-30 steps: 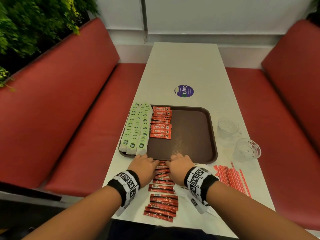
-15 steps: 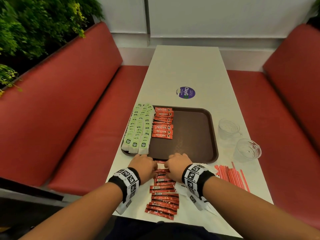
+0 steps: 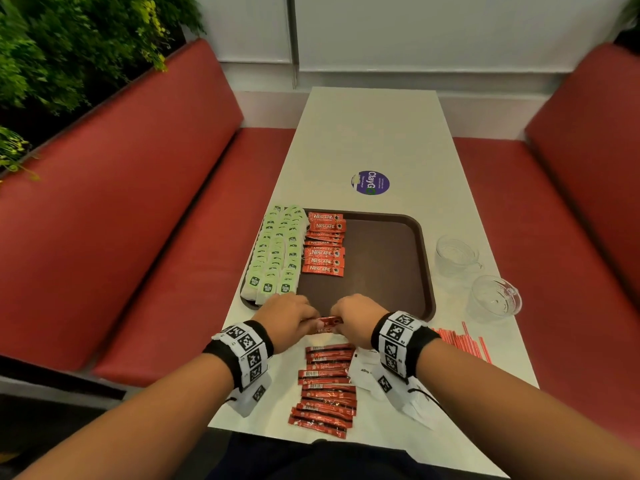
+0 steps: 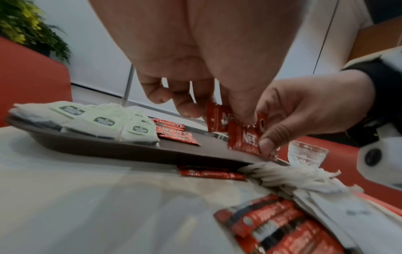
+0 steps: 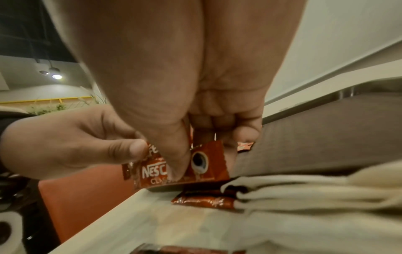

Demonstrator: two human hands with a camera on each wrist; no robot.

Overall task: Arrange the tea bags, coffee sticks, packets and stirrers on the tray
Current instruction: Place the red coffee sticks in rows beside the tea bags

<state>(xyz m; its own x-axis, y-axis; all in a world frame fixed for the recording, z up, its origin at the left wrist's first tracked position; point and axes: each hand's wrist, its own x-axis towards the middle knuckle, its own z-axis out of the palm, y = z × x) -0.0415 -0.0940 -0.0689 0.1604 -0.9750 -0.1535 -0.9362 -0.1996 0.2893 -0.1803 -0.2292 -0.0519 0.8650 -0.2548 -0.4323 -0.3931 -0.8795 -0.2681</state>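
Observation:
A brown tray [image 3: 381, 261] lies on the white table. Green tea bags [image 3: 277, 251] fill its left side, and red coffee sticks [image 3: 323, 244] lie in a column beside them. At the tray's near edge my left hand [image 3: 304, 320] and right hand [image 3: 343, 320] together pinch a few coffee sticks [image 3: 329, 322], held just above the table. The wrist views show the held coffee sticks [image 4: 245, 139] [image 5: 185, 168] between thumbs and fingers of both hands. More coffee sticks [image 3: 325, 386] lie in a row on the table below. White packets [image 3: 363, 368] and red stirrers [image 3: 460, 341] lie to the right.
Two glass cups [image 3: 453, 254] [image 3: 495, 299] stand right of the tray. A purple sticker [image 3: 370, 182] marks the table beyond it. Red benches [image 3: 138, 237] run along both sides. The tray's right half is bare.
Both hands were down on the top of the table's coffee-stick row; now they have lifted a few sticks off it, pinched between them.

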